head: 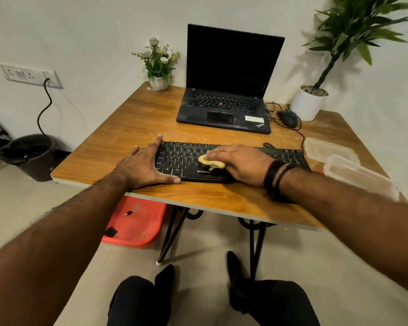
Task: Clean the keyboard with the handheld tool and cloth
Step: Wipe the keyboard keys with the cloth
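Note:
A black keyboard [184,158] lies near the front edge of the wooden table [132,123]. My left hand [146,165] rests flat at the keyboard's left end, fingers spread, thumb along its front edge. My right hand [240,163] presses a small yellow cloth [211,163] onto the keys around the middle of the keyboard. The right part of the keyboard is partly hidden by my right hand and wrist. No handheld tool is visible.
An open black laptop [224,107] stands behind the keyboard, with a mouse [287,118] and cable to its right. Clear plastic containers [344,165] sit at the right edge. A flower pot [159,82] and a large potted plant [309,104] stand at the back. A red tub [137,224] lies under the table.

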